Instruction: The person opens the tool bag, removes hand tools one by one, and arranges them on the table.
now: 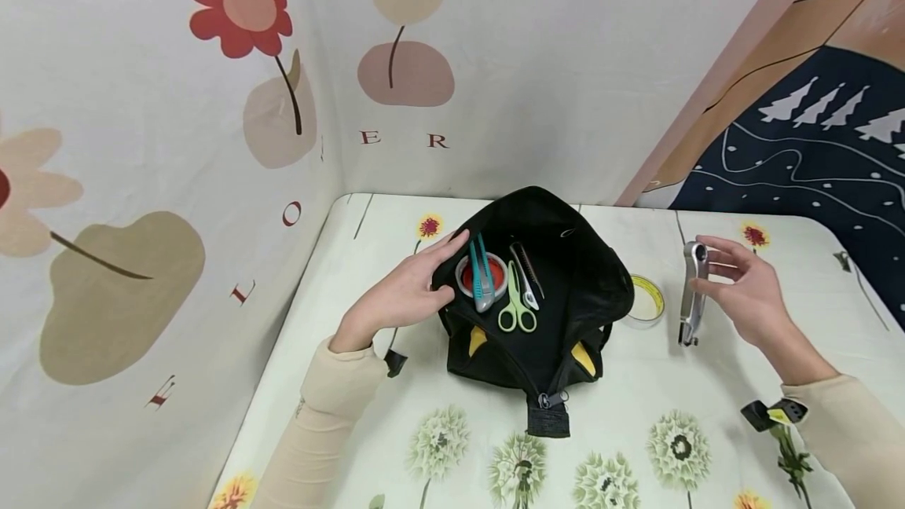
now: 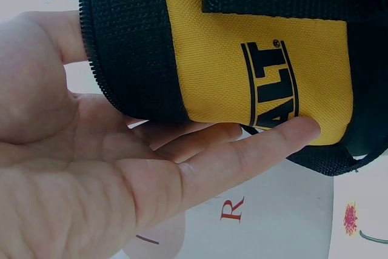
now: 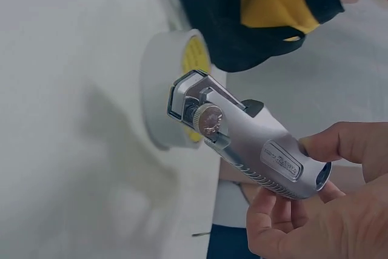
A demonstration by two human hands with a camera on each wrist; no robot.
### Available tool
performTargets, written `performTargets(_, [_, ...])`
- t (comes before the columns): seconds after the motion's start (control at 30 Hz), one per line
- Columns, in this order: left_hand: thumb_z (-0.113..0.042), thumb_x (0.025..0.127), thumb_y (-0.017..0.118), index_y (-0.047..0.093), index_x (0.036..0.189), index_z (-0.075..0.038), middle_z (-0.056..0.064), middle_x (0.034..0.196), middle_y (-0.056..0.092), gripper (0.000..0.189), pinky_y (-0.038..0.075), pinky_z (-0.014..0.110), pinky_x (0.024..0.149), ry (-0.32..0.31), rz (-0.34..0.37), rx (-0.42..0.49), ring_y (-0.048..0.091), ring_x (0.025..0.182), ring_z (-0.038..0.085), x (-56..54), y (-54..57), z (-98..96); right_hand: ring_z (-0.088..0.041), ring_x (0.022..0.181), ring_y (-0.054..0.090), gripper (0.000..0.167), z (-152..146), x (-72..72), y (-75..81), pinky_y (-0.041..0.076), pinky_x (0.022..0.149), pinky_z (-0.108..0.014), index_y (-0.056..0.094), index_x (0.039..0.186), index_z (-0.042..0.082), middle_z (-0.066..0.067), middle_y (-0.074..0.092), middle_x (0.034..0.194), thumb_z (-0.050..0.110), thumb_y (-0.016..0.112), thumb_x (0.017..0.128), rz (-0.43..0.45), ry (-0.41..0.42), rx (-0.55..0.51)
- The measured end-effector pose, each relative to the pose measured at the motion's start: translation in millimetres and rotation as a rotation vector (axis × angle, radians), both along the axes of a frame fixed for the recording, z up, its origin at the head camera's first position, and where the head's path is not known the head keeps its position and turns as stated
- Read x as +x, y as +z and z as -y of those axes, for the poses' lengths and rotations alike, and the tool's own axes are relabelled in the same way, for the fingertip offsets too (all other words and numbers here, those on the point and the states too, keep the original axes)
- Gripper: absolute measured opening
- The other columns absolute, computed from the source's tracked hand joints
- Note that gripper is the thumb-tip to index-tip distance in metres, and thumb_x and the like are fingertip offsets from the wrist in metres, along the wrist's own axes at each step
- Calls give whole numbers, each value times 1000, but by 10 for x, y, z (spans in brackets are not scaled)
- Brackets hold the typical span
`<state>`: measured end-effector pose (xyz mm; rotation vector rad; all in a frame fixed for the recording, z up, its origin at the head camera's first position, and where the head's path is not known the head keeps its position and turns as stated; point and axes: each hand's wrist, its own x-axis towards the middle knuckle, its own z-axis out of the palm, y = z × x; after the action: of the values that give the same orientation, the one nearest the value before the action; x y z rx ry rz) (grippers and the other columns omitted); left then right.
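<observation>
A black and yellow tool bag (image 1: 547, 371) lies with its mouth spread wide. My left hand (image 1: 399, 293) holds its left rim, the thumb at the opening and the fingers along the yellow side panel (image 2: 224, 65). Inside lie a roll of tape (image 1: 463, 277) with a red centre, a teal box cutter (image 1: 483, 289), green-handled scissors (image 1: 516, 313) and a slim dark cutter (image 1: 526, 269). To the right of the bag, my right hand (image 1: 749, 289) grips a silver metal utility knife (image 3: 260, 144) by its rear end, its knurled screw (image 3: 207, 118) facing the wrist camera.
A wide tape roll (image 1: 646, 298) with a yellow inner ring sits close beside the bag's right side. The flower-print cloth (image 1: 396, 430) covers the table, and printed fabric walls (image 1: 566, 85) stand at its left and back.
</observation>
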<state>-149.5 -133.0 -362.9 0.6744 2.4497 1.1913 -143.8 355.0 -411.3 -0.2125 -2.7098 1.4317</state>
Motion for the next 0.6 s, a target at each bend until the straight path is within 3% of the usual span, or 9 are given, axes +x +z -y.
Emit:
performTargets(0.13, [-2, 102, 53, 18, 180, -19, 13, 186, 12, 88, 36, 31, 60, -2, -1, 2, 23, 51, 13, -4, 0, -1, 5, 105, 50, 72, -22, -13, -65, 49, 80, -6, 57, 161, 8, -6, 58, 135, -10, 76, 94, 24, -3, 37])
performTargets(0.27, [-2, 102, 53, 18, 180, -19, 11, 186, 12, 88, 36, 31, 60, 0, 0, 2, 23, 51, 13, -3, 5, -1, -1, 109, 49, 75, -34, -25, -111, 49, 77, -7, 49, 164, 1, -29, 52, 150, -7, 76, 95, 74, -3, 66])
performTargets(0.47, [-2, 102, 53, 18, 180, -20, 11, 186, 11, 88, 36, 31, 61, 2, 7, -3, 23, 52, 13, 2, 9, -1, -1, 105, 50, 74, -16, -36, -196, 50, 76, -8, 50, 162, -3, -29, 54, 145, -8, 77, 93, 80, 10, 63])
performTargets(0.6, [-1, 101, 53, 18, 180, -19, 10, 186, 12, 88, 36, 31, 61, 1, 4, 0, 22, 52, 13, -2, 2, 0, -9, 109, 53, 74, -9, -59, -240, 49, 75, -8, 49, 161, -5, -30, 55, 144, -8, 76, 93, 77, 12, 69])
